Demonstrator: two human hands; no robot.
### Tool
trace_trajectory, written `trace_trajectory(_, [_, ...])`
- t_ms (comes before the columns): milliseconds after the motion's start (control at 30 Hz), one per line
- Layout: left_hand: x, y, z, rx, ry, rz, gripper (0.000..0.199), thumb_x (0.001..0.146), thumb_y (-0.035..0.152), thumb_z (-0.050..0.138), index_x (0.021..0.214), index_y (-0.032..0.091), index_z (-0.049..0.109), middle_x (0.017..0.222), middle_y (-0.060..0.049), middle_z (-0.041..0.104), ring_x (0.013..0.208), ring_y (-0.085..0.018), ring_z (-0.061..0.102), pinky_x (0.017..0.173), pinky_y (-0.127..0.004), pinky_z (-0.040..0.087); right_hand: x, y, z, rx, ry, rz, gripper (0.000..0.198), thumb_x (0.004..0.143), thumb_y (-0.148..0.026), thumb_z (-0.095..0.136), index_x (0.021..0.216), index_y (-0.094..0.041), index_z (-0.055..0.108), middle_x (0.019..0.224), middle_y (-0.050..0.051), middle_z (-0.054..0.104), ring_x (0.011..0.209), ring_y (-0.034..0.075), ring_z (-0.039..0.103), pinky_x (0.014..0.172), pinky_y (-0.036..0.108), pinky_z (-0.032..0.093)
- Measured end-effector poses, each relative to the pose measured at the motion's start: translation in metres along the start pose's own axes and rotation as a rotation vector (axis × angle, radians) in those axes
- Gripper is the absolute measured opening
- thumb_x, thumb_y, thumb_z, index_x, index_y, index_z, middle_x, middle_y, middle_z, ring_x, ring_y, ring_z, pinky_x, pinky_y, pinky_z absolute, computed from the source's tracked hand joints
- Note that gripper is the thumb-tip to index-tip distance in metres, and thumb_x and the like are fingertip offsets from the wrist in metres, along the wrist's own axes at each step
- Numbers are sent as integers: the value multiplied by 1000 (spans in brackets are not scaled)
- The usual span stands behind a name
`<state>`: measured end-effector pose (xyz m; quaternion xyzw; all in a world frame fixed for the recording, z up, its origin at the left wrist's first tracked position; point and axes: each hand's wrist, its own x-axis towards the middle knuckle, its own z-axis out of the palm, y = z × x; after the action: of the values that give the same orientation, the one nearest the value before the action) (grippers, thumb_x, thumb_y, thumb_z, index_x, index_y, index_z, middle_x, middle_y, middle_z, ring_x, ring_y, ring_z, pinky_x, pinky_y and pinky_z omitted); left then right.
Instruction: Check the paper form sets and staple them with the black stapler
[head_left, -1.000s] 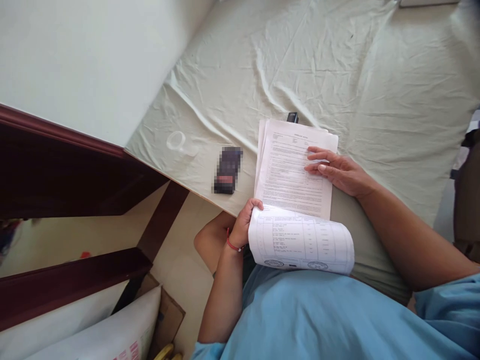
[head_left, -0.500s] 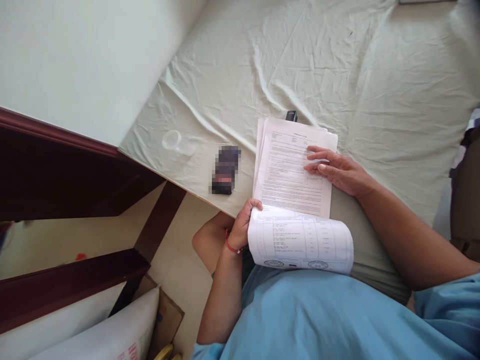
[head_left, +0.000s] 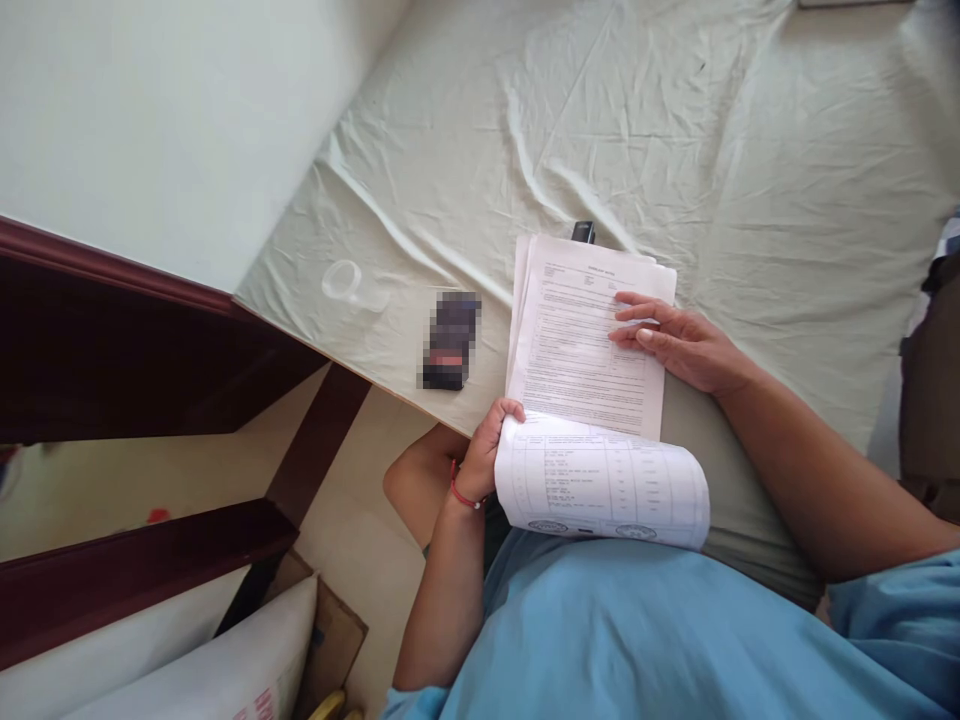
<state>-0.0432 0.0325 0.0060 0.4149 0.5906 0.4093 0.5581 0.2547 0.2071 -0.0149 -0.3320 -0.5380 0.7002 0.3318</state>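
A stack of printed papers [head_left: 581,340] lies on the cloth-covered surface at its near edge. One or more sheets [head_left: 592,485] are folded back toward my body, with a printed table and round stamps along the lower part. My left hand [head_left: 491,440], with a red string at the wrist, is closed on the left edge of the papers at the fold, thumb on top. My right hand [head_left: 679,340] rests on the right side of the stack, its fingers stretched out over the text. From under the stack's top edge pokes a small black object [head_left: 583,232], mostly hidden.
Left of the papers lies a dark, pixelated object [head_left: 450,340]. A clear ring-shaped item [head_left: 342,281] sits farther left on the wrinkled pale cloth [head_left: 637,120]. Dark red wooden furniture [head_left: 142,340] stands at the left, with a white printed sack [head_left: 247,650] below.
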Motion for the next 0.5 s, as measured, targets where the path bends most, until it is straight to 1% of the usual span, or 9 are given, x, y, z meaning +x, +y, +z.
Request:
trace_trajectory(200, [0, -2, 1, 4, 9, 23, 22, 78, 23, 68, 96, 24, 54, 85, 2, 54, 77, -16, 47, 69, -27, 38, 1, 2, 0, -4, -22, -16, 27, 91, -50, 82, 116, -40, 81, 166, -3, 52, 155, 34, 48, 130, 57, 42])
trace_trajectory(267, [0, -2, 1, 6, 11, 26, 23, 78, 23, 68, 96, 24, 54, 84, 2, 54, 77, -16, 47, 68, -27, 38, 2, 3, -1, -4, -21, -11, 28, 90, -51, 82, 116, -40, 81, 167, -4, 51, 154, 34, 50, 129, 56, 43])
trace_trajectory(400, [0, 1, 1, 19, 14, 18, 24, 78, 22, 68, 96, 24, 53, 86, 3, 55, 78, -16, 48, 69, -27, 38, 2, 3, -2, -6, -18, -9, 32, 88, -52, 84, 118, -40, 81, 170, -4, 47, 145, 33, 59, 128, 57, 44])
trace_trajectory(500, [0, 1, 1, 18, 12, 10, 24, 78, 21, 68, 97, 24, 53, 87, 3, 55, 79, -16, 48, 69, -27, 38, 1, 3, -3, -23, -15, -11, 32, 89, -53, 84, 118, -40, 80, 168, -4, 49, 150, 34, 54, 130, 57, 42])
